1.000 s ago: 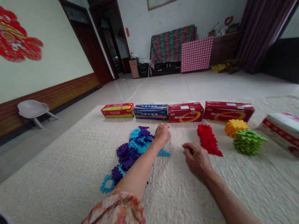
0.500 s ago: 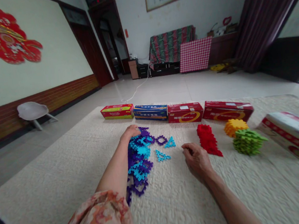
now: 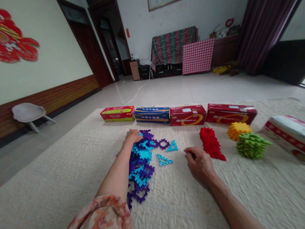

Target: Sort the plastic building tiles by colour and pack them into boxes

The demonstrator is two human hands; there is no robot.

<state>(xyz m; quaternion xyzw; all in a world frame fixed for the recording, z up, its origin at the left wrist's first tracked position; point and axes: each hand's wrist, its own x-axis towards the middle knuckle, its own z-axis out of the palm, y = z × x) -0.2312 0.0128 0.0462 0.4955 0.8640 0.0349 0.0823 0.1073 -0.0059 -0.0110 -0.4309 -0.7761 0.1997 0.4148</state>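
My left hand (image 3: 133,136) reaches to the far left edge of a loose pile of purple and light-blue toothed plastic building pieces (image 3: 144,155). Its fingers bend down against the pieces, and what lies under them is hidden. On the mat my right hand (image 3: 200,162) rests with curled fingers, and no piece shows in them. Between the hands lie two light-blue triangle pieces (image 3: 164,160) and a purple ring-shaped piece (image 3: 164,143). Just right of my right hand is a row of red pieces (image 3: 211,144). Farther right sit yellow pieces (image 3: 238,130) and a green stack (image 3: 252,146).
Along the back of the cream quilted mat (image 3: 78,163) stand a red-yellow box (image 3: 118,114), a blue box (image 3: 152,115) and two dark-red boxes (image 3: 188,116). A larger white-and-red box (image 3: 301,138) is at the right. A pale chair (image 3: 29,112) stands off the mat.
The whole view has shifted slightly left. My left hand has dipped a little at the pile's edge; my right hand stays in place, curled.
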